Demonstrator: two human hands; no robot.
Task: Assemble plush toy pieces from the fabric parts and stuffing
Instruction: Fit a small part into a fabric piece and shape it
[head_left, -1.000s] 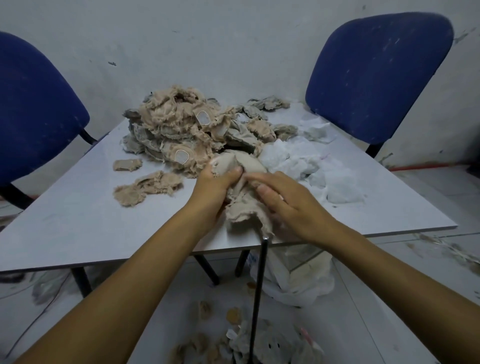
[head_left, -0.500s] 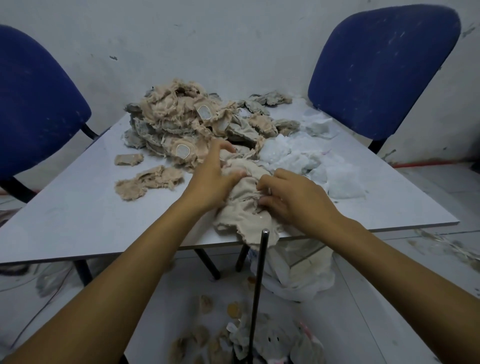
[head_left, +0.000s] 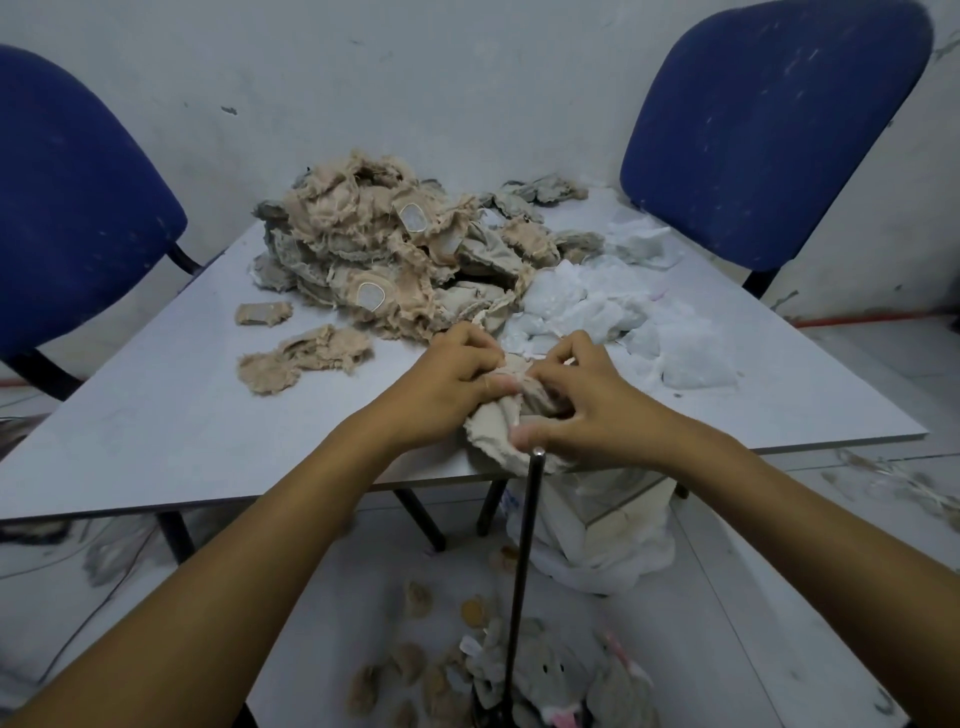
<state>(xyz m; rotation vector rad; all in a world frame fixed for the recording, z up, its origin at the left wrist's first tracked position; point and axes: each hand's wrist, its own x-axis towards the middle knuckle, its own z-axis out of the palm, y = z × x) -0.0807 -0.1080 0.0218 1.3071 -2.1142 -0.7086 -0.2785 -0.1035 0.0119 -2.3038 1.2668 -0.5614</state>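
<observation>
Fabric piece (head_left: 496, 431) in both our hands at the near edge of the table (head_left: 156, 415).
We pinch its bunched top with the curled fingers of our left hand (head_left: 454, 371), and our right hand (head_left: 582, 395) grips it from the other side, thumb pressed on the lower fold. Behind lies the heap of tan and grey fabric parts (head_left: 395, 260), with white stuffing (head_left: 623, 317) to its right. A thin black rod (head_left: 522, 582) stands upright below the table edge. Two blue chairs (head_left: 769, 130) flank the table.
</observation>
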